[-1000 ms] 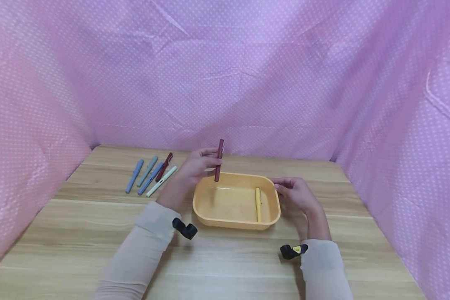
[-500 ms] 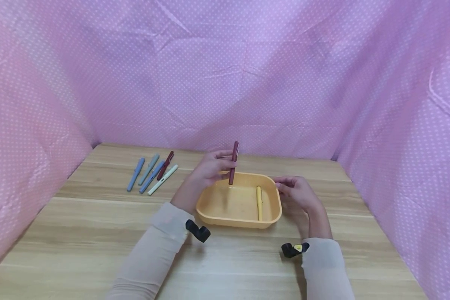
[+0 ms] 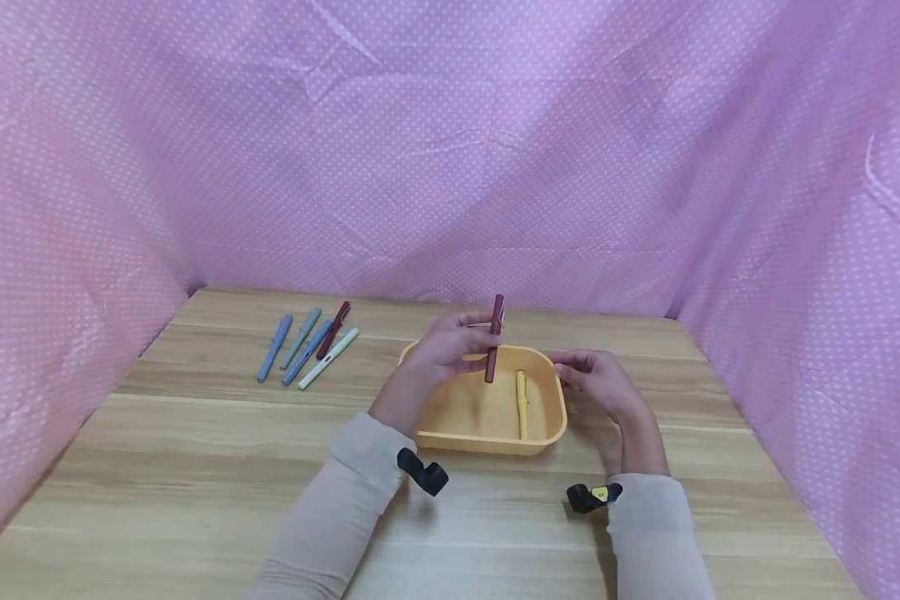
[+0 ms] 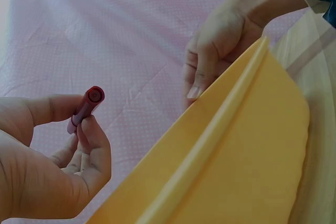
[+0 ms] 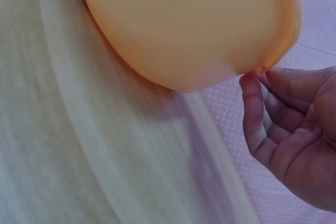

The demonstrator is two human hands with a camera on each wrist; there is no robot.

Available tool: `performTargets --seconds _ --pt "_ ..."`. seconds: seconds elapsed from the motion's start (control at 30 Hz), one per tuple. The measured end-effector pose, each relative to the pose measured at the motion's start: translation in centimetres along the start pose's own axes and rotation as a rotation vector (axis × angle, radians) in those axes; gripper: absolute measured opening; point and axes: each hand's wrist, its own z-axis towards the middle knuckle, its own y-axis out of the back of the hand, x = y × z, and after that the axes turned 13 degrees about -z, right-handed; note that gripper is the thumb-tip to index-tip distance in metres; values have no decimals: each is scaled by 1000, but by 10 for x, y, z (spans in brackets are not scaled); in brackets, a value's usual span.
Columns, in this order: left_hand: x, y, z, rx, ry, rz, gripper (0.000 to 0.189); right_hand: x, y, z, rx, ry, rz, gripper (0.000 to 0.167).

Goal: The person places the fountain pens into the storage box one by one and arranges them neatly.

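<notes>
My left hand [image 3: 447, 346] pinches a dark red pen [image 3: 494, 337] between thumb and fingers. The pen stands nearly upright over the yellow plastic container [image 3: 480, 443], and the left wrist view looks at its round end [image 4: 95, 95]. At the container's far right corner, my right hand [image 3: 602, 385] grips the rim, its thumb over the edge and fingers outside, as the left wrist view shows. Inside, along the right side, lies a yellow pen [image 3: 522, 404].
Several capped pens lie on the wooden table [image 3: 195, 467] at the left: a blue pen [image 3: 274, 348], a green pen [image 3: 300, 337], another dark red pen [image 3: 333, 330] and a pale pen [image 3: 329, 358]. A pink dotted cloth [image 3: 450, 167] encloses the table's back and sides.
My left hand has moved right with the dark red pen, from the container's left end to over its middle, and slightly lower. The right hand has stayed at the rim.
</notes>
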Motion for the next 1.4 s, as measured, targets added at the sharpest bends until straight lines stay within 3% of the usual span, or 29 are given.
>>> performTargets --seconds 0.47,0.73,1.13,1.4 --pt "19 -8 -3 -13 27 105 40 -5 1 1 3 23 -11 32" --pt "29 -9 -2 -3 42 185 43 -6 0 1 3 31 3 32" --pt "41 -16 -2 3 108 332 42 -4 2 -3 15 43 -16 34" --pt "46 -14 -2 9 116 441 40 -7 3 -2 17 49 -29 34"
